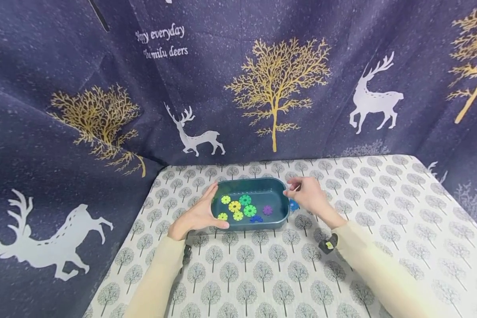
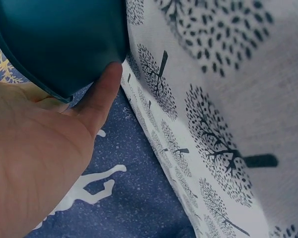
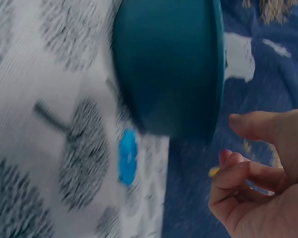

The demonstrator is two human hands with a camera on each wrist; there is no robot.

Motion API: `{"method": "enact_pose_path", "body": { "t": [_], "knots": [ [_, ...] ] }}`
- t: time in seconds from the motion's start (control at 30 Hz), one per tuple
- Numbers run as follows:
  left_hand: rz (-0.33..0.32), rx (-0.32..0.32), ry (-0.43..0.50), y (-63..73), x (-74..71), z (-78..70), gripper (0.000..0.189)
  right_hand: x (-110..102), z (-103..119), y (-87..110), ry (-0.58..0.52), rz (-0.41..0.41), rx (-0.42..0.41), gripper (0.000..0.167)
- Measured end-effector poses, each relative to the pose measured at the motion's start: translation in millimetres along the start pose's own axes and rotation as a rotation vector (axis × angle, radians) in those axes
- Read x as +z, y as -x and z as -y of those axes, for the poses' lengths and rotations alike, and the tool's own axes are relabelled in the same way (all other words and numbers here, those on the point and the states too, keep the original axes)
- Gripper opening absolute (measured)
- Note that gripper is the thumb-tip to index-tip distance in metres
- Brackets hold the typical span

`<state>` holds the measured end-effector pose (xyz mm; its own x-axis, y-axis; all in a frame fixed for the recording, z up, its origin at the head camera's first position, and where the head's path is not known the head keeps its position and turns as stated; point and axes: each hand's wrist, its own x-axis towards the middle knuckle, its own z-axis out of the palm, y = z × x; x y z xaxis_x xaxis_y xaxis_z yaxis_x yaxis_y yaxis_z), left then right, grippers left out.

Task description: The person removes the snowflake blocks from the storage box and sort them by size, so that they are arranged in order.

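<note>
A dark teal tray (image 1: 258, 226) sits on the table with several small notched discs in it: yellow discs (image 1: 234, 206), green discs (image 1: 249, 210), a purple disc (image 1: 267, 210) and a dark blue disc (image 1: 256, 219). My left hand (image 1: 200, 214) spans the tray's left end, its thumb at the near side and its fingers at the far side. Beside the right end hovers my right hand (image 1: 308, 194), fingers loosely bent and thumb apart from them. A small yellow spot (image 3: 213, 172) shows at its fingertips; I cannot tell what it is. Below, a bright blue disc (image 3: 128, 157) lies outside the tray.
A white cloth with grey tree prints (image 1: 230, 274) covers the table. Behind and to the left hangs a dark blue curtain (image 1: 206, 88) with white deer and golden trees. A black wrist strap (image 1: 328, 244) is on the right sleeve.
</note>
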<state>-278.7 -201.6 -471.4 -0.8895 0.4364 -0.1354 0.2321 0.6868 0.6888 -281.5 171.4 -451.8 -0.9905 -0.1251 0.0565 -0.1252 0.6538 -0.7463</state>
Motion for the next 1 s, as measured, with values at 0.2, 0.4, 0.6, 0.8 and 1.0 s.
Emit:
{"method": "enact_pose_path", "body": {
  "t": [0.2, 0.4, 0.6, 0.8, 1.0],
  "knots": [
    [0.007, -0.002, 0.016, 0.5, -1.3, -0.6, 0.146, 19.2, 23.0, -1.8, 0.024, 0.054, -0.091, 0.048],
    [0.013, -0.004, 0.022, 2.2, -1.7, -1.8, 0.144, 37.2, 37.3, -4.2, 0.056, 0.163, -0.097, 0.05],
    [0.003, 0.0, -0.003, 3.0, -1.8, -0.4, 0.143, 59.5, 44.4, -6.2, 0.15, 0.212, -0.136, 0.046],
    [0.0, 0.007, -0.01, 2.2, -0.6, 0.8, 0.142, 77.8, 49.5, -8.2, 0.221, 0.217, -0.083, 0.047],
    [-0.012, 0.017, -0.013, 2.3, 2.2, 4.2, 0.139, 87.5, 53.7, -10.6, 0.233, 0.246, -0.07, 0.051]
  ]
}}
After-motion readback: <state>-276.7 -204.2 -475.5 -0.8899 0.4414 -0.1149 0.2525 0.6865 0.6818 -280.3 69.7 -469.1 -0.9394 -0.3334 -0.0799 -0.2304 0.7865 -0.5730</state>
